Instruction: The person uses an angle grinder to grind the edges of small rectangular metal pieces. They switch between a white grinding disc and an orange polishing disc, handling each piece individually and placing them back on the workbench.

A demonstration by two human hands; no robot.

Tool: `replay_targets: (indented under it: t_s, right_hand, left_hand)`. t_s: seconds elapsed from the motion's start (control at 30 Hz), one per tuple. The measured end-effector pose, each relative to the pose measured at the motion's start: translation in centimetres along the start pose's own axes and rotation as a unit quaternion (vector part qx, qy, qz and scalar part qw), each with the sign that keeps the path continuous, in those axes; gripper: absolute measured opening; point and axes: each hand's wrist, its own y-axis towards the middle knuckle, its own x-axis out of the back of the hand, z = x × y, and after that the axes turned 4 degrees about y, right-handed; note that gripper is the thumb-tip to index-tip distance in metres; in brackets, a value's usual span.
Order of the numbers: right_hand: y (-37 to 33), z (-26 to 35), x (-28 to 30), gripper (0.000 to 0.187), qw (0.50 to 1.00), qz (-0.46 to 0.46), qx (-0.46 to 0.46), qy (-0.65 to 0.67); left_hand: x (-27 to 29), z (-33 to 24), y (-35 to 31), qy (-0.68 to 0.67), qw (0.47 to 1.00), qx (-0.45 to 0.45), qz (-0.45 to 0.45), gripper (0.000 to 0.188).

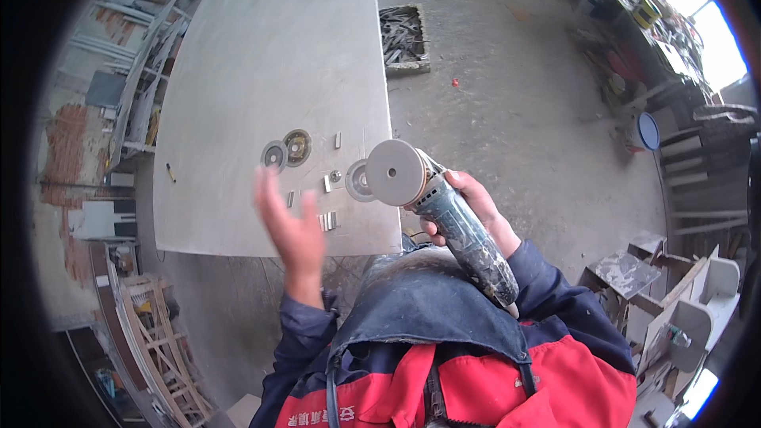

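My right hand (481, 204) is wrapped round an angle grinder (464, 234), tilted with its body toward me. A flat grey disc (396, 182) on the grinder's head faces up. My left hand (292, 230), a little blurred, is raised above the table with fingers stretched out and nothing in it. Just beyond its fingertips a grey disc (274, 156) and a brownish disc (298, 148) lie overlapping on the tabletop (261, 55). Another round disc (357, 182) is partly hidden behind the grinder's disc. Beside it sits a small round metal piece (336, 177).
Small metal blocks (328, 221) lie near the table's front edge, and a marker-like stick (170, 172) at its left. On the floor past the right edge stands a crate of scraps (403, 38). Boards (162, 341) lean at left; cut panels (674, 301) are stacked at right.
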Motion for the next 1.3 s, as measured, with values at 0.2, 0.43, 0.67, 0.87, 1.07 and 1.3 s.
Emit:
replay_targets:
  t_s: [0.2, 0.43, 0.67, 0.87, 1.07, 1.3]
  right_hand:
    - [-0.4, -0.2, -1.2, 0.052, 0.991, -0.076, 0.058, -0.097]
    - [-0.6, 0.5, -4.6, 0.051, 0.955, -0.113, 0.110, -0.252]
    - [-0.4, 0.6, -3.6, 0.055, 0.958, -0.092, 0.114, -0.247]
    - [-0.4, 0.7, -3.7, 0.056, 0.957, -0.087, 0.133, -0.244]
    - [-0.2, 1.2, -4.1, 0.062, 0.948, -0.077, 0.132, -0.281]
    - [0.1, 1.5, -3.4, 0.067, 0.955, -0.046, 0.084, -0.279]
  left_hand:
    - [1.3, -0.1, -0.4, -0.268, 0.949, 0.135, 0.096, 0.082]
    - [-0.7, -7.0, 0.4, -0.454, 0.841, 0.135, 0.261, 0.104]
    - [-1.8, -6.7, 1.0, -0.261, 0.939, -0.067, 0.211, 0.097]
    - [-0.6, -6.5, 2.3, -0.353, 0.902, -0.010, 0.247, 0.095]
    - [-0.1, -5.3, 4.6, -0.313, 0.922, -0.015, 0.227, 0.054]
    - [-1.0, -3.6, 4.0, -0.347, 0.914, 0.010, 0.208, 0.037]
